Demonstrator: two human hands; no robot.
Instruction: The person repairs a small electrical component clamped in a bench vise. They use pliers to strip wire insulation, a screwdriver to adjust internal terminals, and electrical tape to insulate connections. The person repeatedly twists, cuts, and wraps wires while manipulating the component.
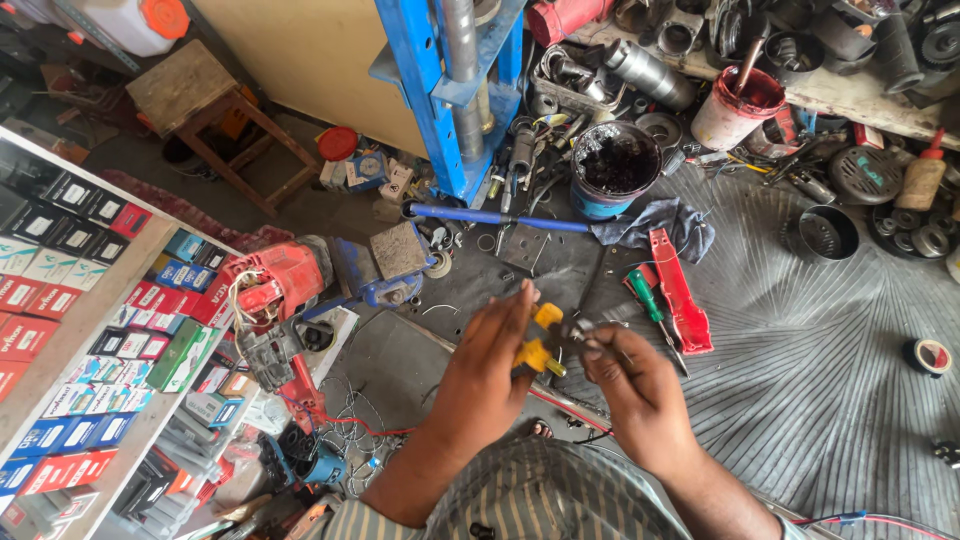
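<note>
My left hand [487,378] grips a small yellow plug-like part [540,345] with brass prongs, held up in front of me. My right hand [632,385] pinches a small metal piece [584,331] right beside the yellow part, fingers closed on it. Both hands meet over the dark workshop floor. A green-handled screwdriver [647,297] lies just beyond my right hand, beside a red plastic housing piece [679,290].
A red power tool [285,280] with loose wires sits clamped in a blue vise [385,270] at left. A black grease bucket [614,166], a blue press frame [450,90], a wooden stool [195,100], shelves of boxes [90,330] and scattered metal parts surround me.
</note>
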